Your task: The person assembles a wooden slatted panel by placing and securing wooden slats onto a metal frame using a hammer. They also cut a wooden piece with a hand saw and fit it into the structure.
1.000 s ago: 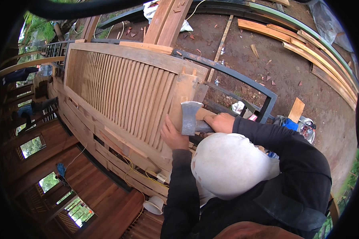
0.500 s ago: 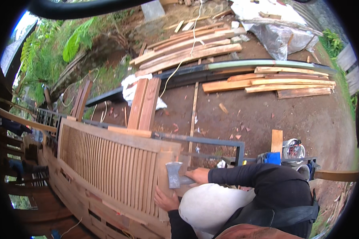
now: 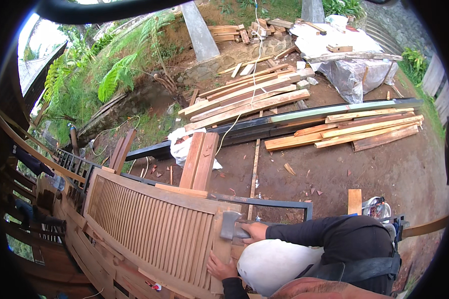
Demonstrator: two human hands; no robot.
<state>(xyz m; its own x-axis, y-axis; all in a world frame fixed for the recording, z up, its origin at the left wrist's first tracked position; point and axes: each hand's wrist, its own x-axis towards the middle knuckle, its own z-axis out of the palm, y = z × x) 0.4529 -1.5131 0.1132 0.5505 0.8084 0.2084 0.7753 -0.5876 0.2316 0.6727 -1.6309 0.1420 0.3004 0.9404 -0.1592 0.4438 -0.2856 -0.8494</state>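
Note:
My right hand [image 3: 255, 232] is closed around the short handle of an axe [image 3: 228, 225]. Its grey metal head rests on or just above the end frame of a slatted wooden shutter [image 3: 149, 214]; which, I cannot tell. My left hand [image 3: 221, 267] lies on that same end frame, nearer to me, with its fingers stretched over the wood. The two hands are apart, the left below the axe head. A white rounded shape [image 3: 274, 264] beside my hands partly covers the near corner of the shutter.
A dark metal frame [image 3: 284, 203] runs along the shutter's far side. Two brown planks [image 3: 198, 162] lean there. Beyond, sawn boards [image 3: 249, 107] and more boards [image 3: 359, 130] lie on the soil around a long dark beam [image 3: 304, 115]. A plastic-covered pile [image 3: 349, 74] stands at the back right.
The view has shifted, so the shutter, the boards and the pile sit lower in the picture. Both hands keep their places on the shutter, the right one still gripping the axe.

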